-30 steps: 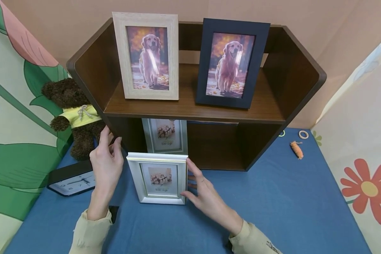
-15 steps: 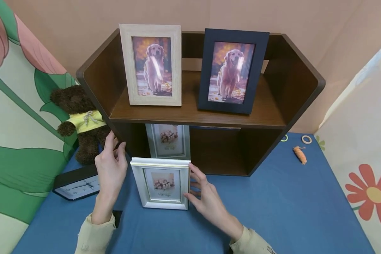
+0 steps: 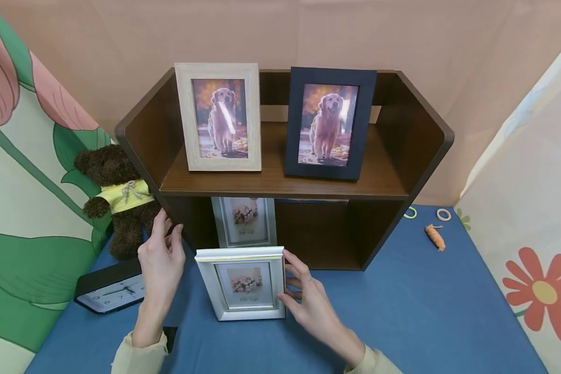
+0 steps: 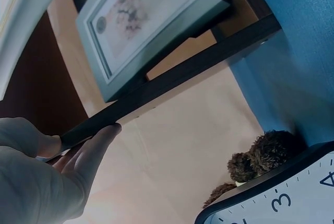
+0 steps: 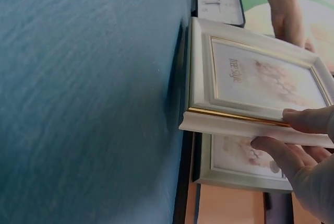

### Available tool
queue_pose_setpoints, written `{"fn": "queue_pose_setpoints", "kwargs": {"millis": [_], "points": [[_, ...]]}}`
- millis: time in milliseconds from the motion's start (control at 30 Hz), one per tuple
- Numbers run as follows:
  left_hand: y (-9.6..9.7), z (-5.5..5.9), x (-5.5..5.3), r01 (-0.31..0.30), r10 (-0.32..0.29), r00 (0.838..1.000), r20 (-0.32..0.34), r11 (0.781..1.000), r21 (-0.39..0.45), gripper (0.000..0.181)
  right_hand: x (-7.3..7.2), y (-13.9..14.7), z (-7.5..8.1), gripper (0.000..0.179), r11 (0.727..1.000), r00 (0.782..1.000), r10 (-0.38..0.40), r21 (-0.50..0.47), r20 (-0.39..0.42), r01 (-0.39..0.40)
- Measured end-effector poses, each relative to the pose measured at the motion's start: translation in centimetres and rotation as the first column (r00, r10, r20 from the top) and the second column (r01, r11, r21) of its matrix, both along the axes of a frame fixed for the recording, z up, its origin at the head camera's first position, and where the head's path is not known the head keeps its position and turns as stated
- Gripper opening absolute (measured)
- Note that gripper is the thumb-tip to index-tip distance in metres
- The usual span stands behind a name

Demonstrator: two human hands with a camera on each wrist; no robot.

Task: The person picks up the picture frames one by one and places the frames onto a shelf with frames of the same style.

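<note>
My left hand [image 3: 162, 262] grips the front edge of the dark brown shelf's [image 3: 273, 179] left side panel, thumb inside and fingers outside. In the left wrist view the panel edge [image 4: 177, 78] runs between them. With thumb and fingers, my right hand [image 3: 315, 306] pinches the right side of a white photo frame [image 3: 249, 285] with a flower picture. That frame stands on the blue cloth before the shelf, leaning back slightly. A grey-green photo frame [image 3: 245, 223] stands behind it in the lower compartment, its bottom hidden in the head view.
On the upper board stand a cream photo frame [image 3: 219, 119] and a dark blue one [image 3: 329, 124], each with a dog picture. A black clock [image 3: 114, 288] and brown teddy bear [image 3: 121, 202] are at left. An orange carrot-like toy [image 3: 435, 238] and two rings [image 3: 443, 214] lie right.
The head view has shifted, so the shelf sits lower in it. The white photo frame has moved slightly right relative to the one behind. Both hands keep their holds.
</note>
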State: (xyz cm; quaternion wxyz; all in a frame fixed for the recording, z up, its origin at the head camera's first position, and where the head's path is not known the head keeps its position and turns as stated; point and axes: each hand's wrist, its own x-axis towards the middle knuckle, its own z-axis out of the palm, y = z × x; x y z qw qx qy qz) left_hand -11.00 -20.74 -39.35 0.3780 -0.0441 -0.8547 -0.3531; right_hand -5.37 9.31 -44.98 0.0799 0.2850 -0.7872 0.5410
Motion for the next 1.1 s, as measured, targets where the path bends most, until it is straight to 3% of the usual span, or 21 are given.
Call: {"fn": "queue_pose_setpoints", "kwargs": {"millis": [467, 1100], "points": [[0.1, -0.1, -0.2, 0.002, -0.002, 1.000, -0.022, 1.000, -0.006, 0.045, 0.0, 2.0, 1.1, 0.108, 0.998, 0.998, -0.049, 0.029, -0.025, 0.050], [0.1, -0.1, 0.0, 0.004, -0.005, 0.999, -0.032, 1.000, -0.007, 0.045, -1.4, 4.5, 2.1, 0.112, 0.987, 0.985, -0.160, 0.022, -0.061, 0.162]]}}
